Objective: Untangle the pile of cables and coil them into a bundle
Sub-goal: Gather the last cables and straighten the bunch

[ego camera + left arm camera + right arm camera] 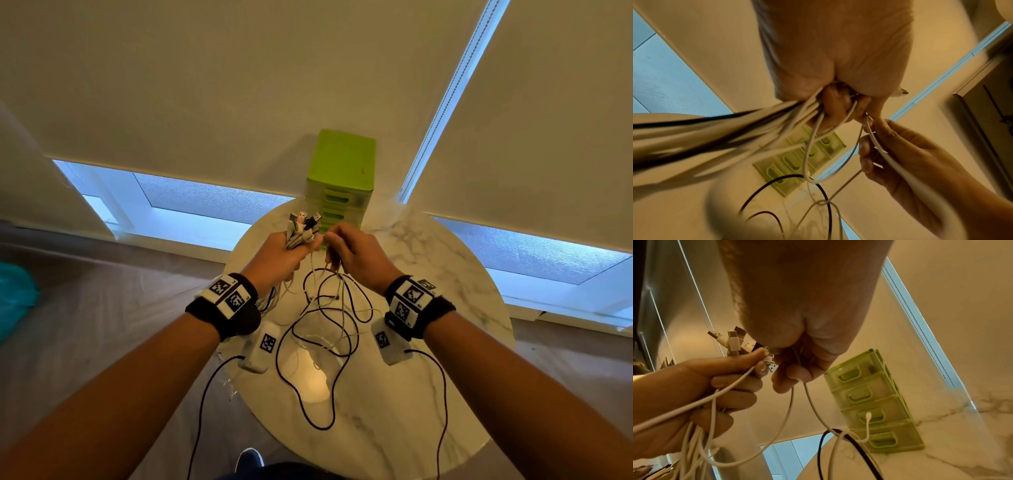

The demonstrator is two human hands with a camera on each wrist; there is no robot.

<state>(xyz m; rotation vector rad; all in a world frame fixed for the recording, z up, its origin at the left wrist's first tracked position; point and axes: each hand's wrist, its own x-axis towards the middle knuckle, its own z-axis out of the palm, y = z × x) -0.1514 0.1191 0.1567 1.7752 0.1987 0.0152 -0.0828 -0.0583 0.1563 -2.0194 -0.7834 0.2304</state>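
Cables, white and black ones point(301, 229), are gripped as a bunch in the left hand point(279, 255), plug ends sticking up. One thin white cable point(807, 395) is pinched by the right hand point(356, 253). Loose loops point(322, 329) are draped on the round marble surface point(445, 274), green plastic drawer unit point(342, 171) at 12 o'clock.

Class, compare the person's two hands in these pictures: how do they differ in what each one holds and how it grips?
The left hand grips a whole bunch of cables in its fist, plug ends sticking out above; the right hand pinches only a white cable. The left hand's fingers wrap fully round; the right hand's fingertips do the holding. Both are raised above the marble table, close together.
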